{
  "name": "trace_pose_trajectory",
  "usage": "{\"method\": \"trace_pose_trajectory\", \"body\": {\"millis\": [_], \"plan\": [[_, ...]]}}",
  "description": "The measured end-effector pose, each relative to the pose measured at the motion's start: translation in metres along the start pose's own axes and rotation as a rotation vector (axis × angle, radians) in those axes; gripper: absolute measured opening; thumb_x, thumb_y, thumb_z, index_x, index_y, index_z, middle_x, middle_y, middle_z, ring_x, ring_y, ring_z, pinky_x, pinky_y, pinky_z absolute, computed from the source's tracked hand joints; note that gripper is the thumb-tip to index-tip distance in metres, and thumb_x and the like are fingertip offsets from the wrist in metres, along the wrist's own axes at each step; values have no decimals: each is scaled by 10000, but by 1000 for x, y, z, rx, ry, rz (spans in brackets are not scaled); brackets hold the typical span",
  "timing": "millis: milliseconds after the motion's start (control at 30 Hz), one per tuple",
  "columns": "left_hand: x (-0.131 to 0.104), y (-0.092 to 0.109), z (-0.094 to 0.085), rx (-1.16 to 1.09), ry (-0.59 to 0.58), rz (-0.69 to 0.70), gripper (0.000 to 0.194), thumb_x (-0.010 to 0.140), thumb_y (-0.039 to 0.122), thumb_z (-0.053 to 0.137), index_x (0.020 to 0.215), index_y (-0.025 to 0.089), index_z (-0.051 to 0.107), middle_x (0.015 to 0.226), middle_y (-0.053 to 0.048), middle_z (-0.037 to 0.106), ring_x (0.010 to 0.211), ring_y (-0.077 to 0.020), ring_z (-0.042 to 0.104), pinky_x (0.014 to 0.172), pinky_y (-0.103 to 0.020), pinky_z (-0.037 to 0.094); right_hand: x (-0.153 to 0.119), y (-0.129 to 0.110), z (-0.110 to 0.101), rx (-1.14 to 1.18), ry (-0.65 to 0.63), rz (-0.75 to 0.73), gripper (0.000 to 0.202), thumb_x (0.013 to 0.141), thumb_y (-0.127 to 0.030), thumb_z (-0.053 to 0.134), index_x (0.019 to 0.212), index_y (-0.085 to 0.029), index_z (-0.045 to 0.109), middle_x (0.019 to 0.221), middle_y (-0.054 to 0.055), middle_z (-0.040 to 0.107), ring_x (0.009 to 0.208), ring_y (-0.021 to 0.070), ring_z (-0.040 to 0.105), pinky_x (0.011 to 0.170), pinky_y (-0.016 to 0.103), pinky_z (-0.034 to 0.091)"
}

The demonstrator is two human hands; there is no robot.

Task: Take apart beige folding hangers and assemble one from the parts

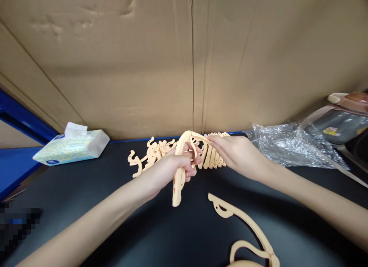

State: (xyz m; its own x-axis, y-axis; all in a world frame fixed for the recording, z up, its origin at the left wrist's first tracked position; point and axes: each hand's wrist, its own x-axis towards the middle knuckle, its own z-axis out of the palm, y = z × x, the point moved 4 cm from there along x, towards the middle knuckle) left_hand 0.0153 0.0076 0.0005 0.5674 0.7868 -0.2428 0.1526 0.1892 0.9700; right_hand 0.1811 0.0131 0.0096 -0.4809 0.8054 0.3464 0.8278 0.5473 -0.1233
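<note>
Between my hands is a beige plastic folding clothes hanger [178, 179], held up and bent at its top joint. My left hand [172, 165] wraps its fingers round the near arm, which points down toward me. My right hand [240, 152] pinches the other arm at the right; its fingertips are partly hidden. Below them, another beige folding hanger [255, 228] lies on the black table, cut off by the bottom edge of the view. Behind my left hand is a loose pile of beige hook pieces [155, 154]. A row of several beige hanger arms [214, 156] lies behind my right hand.
At the left stands a tissue pack [71, 146] beside a blue frame [17, 163]. Crumpled clear plastic wrap [290, 144] and a clear bag with brown trim [342, 125] are at the right. A cardboard wall [143, 67] rises behind the black table [115, 228].
</note>
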Motion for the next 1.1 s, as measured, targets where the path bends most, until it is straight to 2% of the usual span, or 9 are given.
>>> {"method": "trace_pose_trajectory", "body": {"millis": [133,233,367,533,733,867,967,1033,1100], "plan": [[-5,0,-5,652,224,136,105,802,234,449,897,224,407,809,9,496,717,-153,476,635,-274,350,7,38,-4,170,-62,261,312,930,-287,301,755,-181,536,609,21,582,522,136,517,521,256,331],[-4,0,-8,767,252,106,259,875,480,393,938,230,415,876,-11,550,793,-189,525,671,-294,370,4,76,-1,24,-46,487,239,897,-235,306,996,-158,509,674,64,618,557,185,541,524,282,325],[1,5,-14,820,320,87,453,792,647,447,953,224,420,913,-29,574,806,-206,536,657,-293,376,-2,95,22,-77,-187,530,311,847,-228,386,1134,-114,415,770,126,657,663,252,601,534,300,348],[4,3,-18,837,349,76,610,591,643,668,941,215,410,839,-20,549,707,-190,514,581,-268,355,-5,85,34,-84,-268,494,324,824,-223,400,1128,-117,439,790,135,673,697,267,621,546,305,363],[8,0,-16,761,274,163,438,673,545,648,849,207,432,703,42,443,610,-125,417,546,-234,324,1,72,19,-7,-209,448,296,889,-336,372,1112,-182,493,780,66,661,721,223,602,588,296,368],[8,-2,-16,575,316,246,323,845,501,471,755,203,385,641,58,347,532,-84,347,469,-193,310,2,35,11,441,-109,293,405,922,-511,325,914,-195,577,683,9,583,624,137,535,579,261,381],[7,-5,-13,418,330,220,326,890,475,417,721,207,336,622,65,300,451,-60,301,364,-158,301,-4,-3,15,952,-254,221,517,931,-556,242,919,-168,584,716,7,564,553,91,505,539,236,406],[6,-4,-10,303,327,227,303,886,468,439,750,220,329,602,75,295,418,-59,309,324,-152,339,-8,-21,16,1025,-283,170,381,894,-528,413,899,-181,572,784,3,562,618,86,512,558,221,410],[3,1,-6,170,333,263,267,881,443,469,789,234,331,576,86,284,404,-63,317,313,-159,383,-10,-25,14,1008,-141,195,288,827,-465,571,945,-209,513,747,-34,514,621,81,476,567,212,397]]}}
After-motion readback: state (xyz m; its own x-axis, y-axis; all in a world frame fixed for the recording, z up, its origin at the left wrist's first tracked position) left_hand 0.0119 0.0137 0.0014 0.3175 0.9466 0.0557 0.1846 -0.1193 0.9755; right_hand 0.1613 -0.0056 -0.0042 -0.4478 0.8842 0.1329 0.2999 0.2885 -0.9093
